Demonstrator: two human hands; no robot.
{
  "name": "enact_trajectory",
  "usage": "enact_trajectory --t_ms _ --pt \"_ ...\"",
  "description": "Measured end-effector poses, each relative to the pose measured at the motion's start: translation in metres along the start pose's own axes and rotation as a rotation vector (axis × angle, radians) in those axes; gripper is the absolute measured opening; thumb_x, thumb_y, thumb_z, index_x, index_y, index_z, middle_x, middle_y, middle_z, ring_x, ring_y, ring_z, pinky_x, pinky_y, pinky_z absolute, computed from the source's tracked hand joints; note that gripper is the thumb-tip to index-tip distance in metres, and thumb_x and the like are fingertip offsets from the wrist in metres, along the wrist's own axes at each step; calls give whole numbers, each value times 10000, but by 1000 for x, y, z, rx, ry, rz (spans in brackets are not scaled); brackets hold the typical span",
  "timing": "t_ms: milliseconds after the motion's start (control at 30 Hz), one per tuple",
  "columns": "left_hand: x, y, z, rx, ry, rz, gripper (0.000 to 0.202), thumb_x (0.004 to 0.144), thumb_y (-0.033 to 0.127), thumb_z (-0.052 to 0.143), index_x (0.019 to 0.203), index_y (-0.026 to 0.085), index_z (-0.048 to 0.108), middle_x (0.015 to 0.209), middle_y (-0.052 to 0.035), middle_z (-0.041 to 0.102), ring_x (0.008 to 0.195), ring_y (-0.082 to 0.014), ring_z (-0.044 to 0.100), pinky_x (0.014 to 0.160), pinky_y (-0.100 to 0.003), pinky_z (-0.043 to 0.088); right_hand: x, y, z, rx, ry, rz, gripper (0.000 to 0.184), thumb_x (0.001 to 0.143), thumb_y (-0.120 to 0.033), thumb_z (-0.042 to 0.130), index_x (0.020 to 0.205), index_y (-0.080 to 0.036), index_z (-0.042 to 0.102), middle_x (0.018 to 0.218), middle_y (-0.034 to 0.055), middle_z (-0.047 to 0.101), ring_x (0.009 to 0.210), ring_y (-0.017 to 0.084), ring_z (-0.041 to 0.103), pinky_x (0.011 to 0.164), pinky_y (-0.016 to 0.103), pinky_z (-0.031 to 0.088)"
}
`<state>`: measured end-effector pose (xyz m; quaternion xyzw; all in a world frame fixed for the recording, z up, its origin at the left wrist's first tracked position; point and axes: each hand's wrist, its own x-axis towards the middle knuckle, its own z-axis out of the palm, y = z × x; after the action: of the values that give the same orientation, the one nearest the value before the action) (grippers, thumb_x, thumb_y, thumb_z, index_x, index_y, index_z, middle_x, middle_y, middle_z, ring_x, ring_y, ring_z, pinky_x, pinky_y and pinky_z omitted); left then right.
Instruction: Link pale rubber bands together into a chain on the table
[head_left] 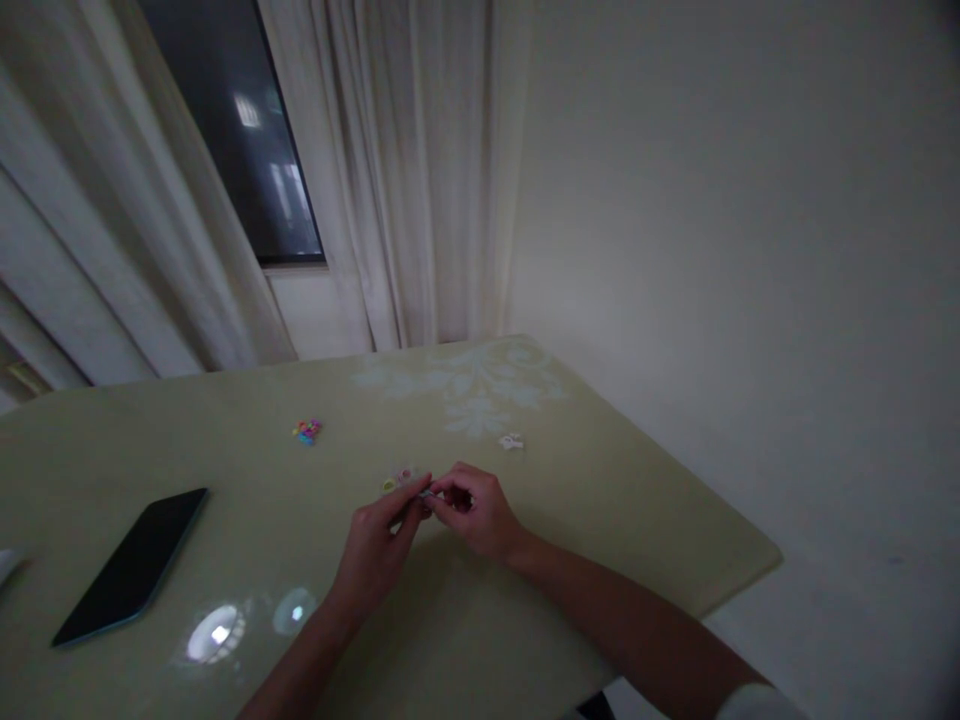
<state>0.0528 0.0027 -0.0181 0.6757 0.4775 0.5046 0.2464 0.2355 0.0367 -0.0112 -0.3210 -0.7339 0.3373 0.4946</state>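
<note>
Between the left hand (377, 545) and the right hand (481, 510), pinched by both, is a small object (426, 493) (too tiny to identify). Just beyond the left hand lie round pieces (388, 485); white bits (511, 441) sit farther off, past the right hand.

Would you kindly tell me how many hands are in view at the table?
2: the left hand and, just to its right, the right hand, close together around a small item too blurred to identify. No other hands show.
</note>
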Motion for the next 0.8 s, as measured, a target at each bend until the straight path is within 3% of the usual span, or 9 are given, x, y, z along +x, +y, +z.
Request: enact_trajectory --t_ms 167,333,500,667,800 --pt "1 -4 2 18 -30 52 349 975 276 573 1284 239 732 1211 -69 796 1075 -237 781 951 -370 638 0 -3 0 4 -29 6 175 924 -313 692 915 -179 804 738 14 615 621 118 530 603 253 423" --pt "0 -9 4 45 -50 114 371 998 248 531 1327 258 703 1294 -80 757 1230 -250 703 1092 -443 544 -2 1 3 21 -22 -19 154 902 -328 745 903 -188 808 733 10 623 626 122 533 610 256 423" --pt "-1 -7 2 93 -42 89 353 992 280 550 1301 267 720 1283 -74 765 1229 -259 705 1062 -432 567 -3 2 4 13 1 8 182 867 -370 791 870 -188 799 705 -1 600 606 119 507 593 257 405" --pt "0 2 0 32 -43 15 311 947 307 612 1209 254 772 1120 -53 827 928 -234 819 817 -323 676 -2 2 5 -4 34 44 133 857 -296 730 816 -170 745 682 -15 559 599 113 489 577 250 385" --pt "1 2 0 -64 -42 -40 303 934 319 624 1181 243 782 1063 -42 840 872 -229 825 791 -326 685 -1 2 5 17 32 96 113 828 -273 703 792 -166 692 669 -30 528 595 106 465 568 242 371"
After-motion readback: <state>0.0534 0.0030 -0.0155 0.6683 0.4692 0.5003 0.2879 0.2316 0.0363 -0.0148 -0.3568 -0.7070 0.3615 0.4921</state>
